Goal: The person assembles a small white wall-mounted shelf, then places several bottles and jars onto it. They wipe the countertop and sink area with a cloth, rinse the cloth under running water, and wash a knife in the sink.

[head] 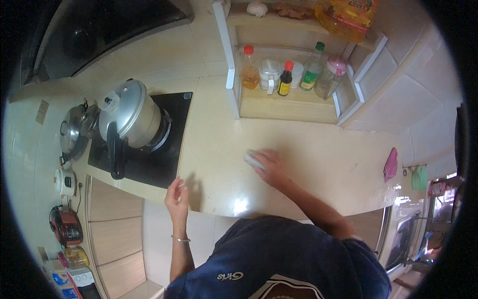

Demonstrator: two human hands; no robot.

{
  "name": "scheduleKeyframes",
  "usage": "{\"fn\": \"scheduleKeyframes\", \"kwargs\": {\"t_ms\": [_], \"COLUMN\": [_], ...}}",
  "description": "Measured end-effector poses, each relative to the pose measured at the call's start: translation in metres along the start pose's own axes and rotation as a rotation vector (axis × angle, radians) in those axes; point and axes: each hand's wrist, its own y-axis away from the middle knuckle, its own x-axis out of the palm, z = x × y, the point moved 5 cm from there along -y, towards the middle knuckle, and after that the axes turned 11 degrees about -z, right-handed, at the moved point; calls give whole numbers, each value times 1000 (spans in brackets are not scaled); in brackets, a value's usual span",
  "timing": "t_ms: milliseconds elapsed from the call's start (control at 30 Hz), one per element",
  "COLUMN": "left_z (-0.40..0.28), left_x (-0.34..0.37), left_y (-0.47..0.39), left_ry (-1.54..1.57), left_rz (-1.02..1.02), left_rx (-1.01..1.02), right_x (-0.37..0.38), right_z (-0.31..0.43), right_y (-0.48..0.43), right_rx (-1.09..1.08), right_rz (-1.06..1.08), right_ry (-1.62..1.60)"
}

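My right hand (272, 168) presses a pale folded cloth (255, 160) against the cream countertop (224, 142), below the shelf unit. The cloth is partly covered by my fingers and slightly blurred. My left hand (177, 196) hovers near the counter's front edge, by the right front corner of the black gas hob (175, 130). Its fingers are loosely curled with nothing in them, and it casts a shadow on the counter. A silver pressure cooker (138, 116) with a black handle stands on the hob's burner.
The shelf unit (291, 108) holds several seasoning bottles and jars, including a small dark sauce bottle (285, 84). A pink cloth (391, 166) lies at the right, near a green basket (419, 178). Left of the hob are a lidded wok (71, 129) and a white rice cooker (65, 182).
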Motion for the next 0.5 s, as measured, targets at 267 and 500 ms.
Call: {"fn": "scheduleKeyframes", "kwargs": {"t_ms": [267, 500], "left_z": [7, 17], "left_x": [-40, -27], "left_y": [33, 35], "left_ry": [6, -3], "left_rz": [-73, 67], "left_rx": [11, -108], "right_x": [137, 134], "right_z": [45, -37], "right_y": [-126, -78], "right_rx": [-171, -92], "right_rz": [-53, -174], "right_ry": [199, 92]}}
